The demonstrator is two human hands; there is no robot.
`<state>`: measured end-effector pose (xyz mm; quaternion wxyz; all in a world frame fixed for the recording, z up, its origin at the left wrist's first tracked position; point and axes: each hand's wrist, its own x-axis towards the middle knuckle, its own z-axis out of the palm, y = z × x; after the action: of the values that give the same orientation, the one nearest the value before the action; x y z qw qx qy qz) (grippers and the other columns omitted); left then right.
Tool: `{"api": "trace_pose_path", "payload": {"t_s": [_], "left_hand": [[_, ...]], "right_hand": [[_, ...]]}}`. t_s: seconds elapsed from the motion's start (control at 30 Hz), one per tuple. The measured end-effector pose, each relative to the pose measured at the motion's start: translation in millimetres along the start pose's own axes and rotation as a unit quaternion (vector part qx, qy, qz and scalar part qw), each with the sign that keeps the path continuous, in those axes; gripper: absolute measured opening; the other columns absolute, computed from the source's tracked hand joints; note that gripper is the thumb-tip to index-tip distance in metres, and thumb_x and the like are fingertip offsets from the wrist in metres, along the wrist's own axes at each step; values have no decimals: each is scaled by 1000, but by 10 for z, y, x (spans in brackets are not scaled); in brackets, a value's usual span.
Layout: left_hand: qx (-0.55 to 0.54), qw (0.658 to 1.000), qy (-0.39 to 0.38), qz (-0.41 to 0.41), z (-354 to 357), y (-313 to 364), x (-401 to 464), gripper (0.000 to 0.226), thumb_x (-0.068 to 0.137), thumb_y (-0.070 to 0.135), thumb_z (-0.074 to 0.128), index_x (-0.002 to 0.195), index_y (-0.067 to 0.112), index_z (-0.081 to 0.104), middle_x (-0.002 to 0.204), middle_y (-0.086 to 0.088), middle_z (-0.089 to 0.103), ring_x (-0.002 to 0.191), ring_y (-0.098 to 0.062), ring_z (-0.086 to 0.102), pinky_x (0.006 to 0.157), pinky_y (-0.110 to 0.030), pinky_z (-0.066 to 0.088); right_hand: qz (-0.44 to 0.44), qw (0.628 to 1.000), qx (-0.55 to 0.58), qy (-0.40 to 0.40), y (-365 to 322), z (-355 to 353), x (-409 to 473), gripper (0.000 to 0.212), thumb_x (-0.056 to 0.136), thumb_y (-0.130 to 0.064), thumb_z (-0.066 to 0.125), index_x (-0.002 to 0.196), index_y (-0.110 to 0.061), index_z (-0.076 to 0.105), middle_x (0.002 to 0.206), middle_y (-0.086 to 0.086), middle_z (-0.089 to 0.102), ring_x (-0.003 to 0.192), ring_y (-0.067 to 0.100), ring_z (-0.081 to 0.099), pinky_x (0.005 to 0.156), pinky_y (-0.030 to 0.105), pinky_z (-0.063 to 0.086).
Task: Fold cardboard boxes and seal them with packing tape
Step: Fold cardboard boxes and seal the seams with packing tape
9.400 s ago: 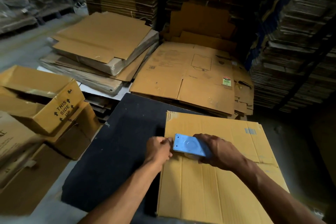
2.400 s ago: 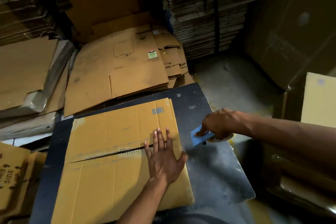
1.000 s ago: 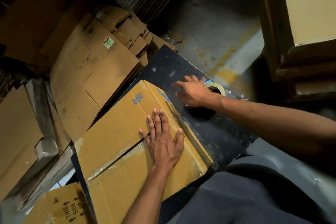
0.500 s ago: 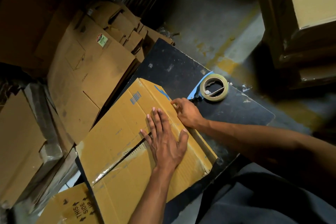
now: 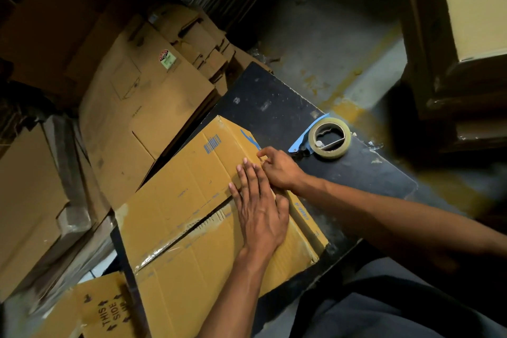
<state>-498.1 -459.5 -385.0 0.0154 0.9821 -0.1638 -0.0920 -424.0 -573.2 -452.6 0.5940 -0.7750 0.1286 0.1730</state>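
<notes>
The box (image 5: pixel 192 217) lies flat on the black table (image 5: pixel 365 173); the left hand (image 5: pixel 260 211) presses flat and open on its seam; at the box's far edge the right hand (image 5: pixel 279 170), free of the dispenser since a second ago, pinches there, seemingly the tape's end; beyond the box lies the dispenser (image 5: pixel 326 138); taping looks finished.

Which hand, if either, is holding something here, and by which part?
Neither plainly holds anything. The left hand presses flat on the box; the right hand fingers its edge.
</notes>
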Motion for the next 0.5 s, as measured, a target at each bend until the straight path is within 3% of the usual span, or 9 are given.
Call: {"api": "trace_pose_path", "payload": {"t_s": [0.1, 0.17, 0.23, 0.3, 0.4, 0.43, 0.5], "left_hand": [[38, 999, 18, 28, -5, 32, 24, 69, 94, 38, 29, 158, 14, 39, 173, -9, 7, 160, -25, -4, 126, -61, 6], [93, 995, 4, 35, -98, 96, 65, 67, 91, 40, 28, 148, 19, 56, 168, -7, 31, 160, -27, 5, 125, -64, 3], [152, 987, -35, 36, -217, 184, 147, 72, 88, 43, 23, 148, 17, 55, 156, -5, 49, 160, -33, 5, 122, -69, -3], [180, 980, -72, 43, -281, 248, 210, 85, 82, 45, 12, 159, 18, 36, 149, -7, 55, 159, -38, -6, 118, -70, -11], [48, 996, -40, 65, -275, 181, 227, 85, 80, 39, 17, 164, 26, 22, 142, -4, 61, 159, -33, -9, 121, -64, -16], [-32, 997, -9, 65, -268, 121, 208, 80, 84, 33, 23, 164, 27, 23, 149, -2, 57, 160, -25, -6, 124, -60, -14], [-190, 980, 51, 39, -303, -35, 124, 71, 91, 26, 34, 162, 27, 30, 160, 1, 45, 159, -12, 3, 129, -52, -2]], "right_hand": [[-12, 1000, -20, 10, 160, 41, -99, 30, 99, -25, 57, 130, -25, 59, 110, 11, 65, 104, 26, 61, 79, 32, 43], [12, 999, -28, 10, 265, 58, -138, 28, 100, -23, 56, 127, -21, 62, 111, 12, 68, 109, 29, 63, 84, 35, 48], [30, 999, -20, 8, 329, 26, -179, 23, 101, -24, 56, 121, -20, 67, 109, 9, 72, 108, 28, 65, 87, 35, 50], [34, 999, 7, 39, 306, -51, -271, 21, 102, -31, 57, 112, -18, 70, 102, 4, 74, 103, 25, 69, 82, 32, 52], [-1, 982, 66, 176, 126, -141, -416, 18, 99, -17, 61, 115, -14, 69, 97, -1, 69, 94, 19, 66, 70, 14, 44], [-40, 976, 62, 207, 17, -159, -441, 20, 98, -13, 62, 116, -15, 68, 97, -1, 68, 93, 19, 65, 72, 15, 45], [-120, 966, 24, 229, -237, -153, -456, 26, 96, -8, 60, 117, -20, 67, 98, 1, 64, 91, 20, 63, 80, 31, 49]]}}
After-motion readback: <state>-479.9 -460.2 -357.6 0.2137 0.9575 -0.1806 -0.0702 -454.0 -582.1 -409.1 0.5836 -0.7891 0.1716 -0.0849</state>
